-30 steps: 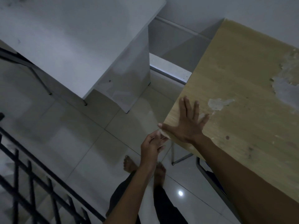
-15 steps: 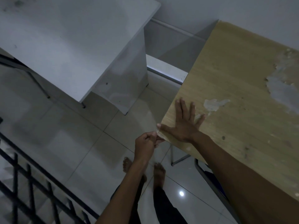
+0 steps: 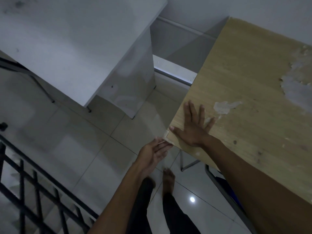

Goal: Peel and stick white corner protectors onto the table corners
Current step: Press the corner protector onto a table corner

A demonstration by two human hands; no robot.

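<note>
A wooden table (image 3: 244, 85) with peeled patches fills the right side. A small white corner protector (image 3: 166, 134) sits on its near left corner. My right hand (image 3: 194, 127) lies flat on the tabletop beside that corner, fingers spread, thumb along the edge by the protector. My left hand (image 3: 154, 152) is just below the corner with its fingers stretched out, and its fingertips reach the underside of the protector.
A white desk (image 3: 76, 44) stands at the upper left across a gap of tiled floor (image 3: 81, 146). A black metal railing (image 3: 30, 191) runs along the lower left. My bare feet (image 3: 168, 179) stand below the corner, and metal table legs (image 3: 187, 164) show under the wooden table.
My left hand, curled tight against the corner half a second ago, has opened and dropped slightly. The white protector now shows on the corner. My right hand stayed flat.
</note>
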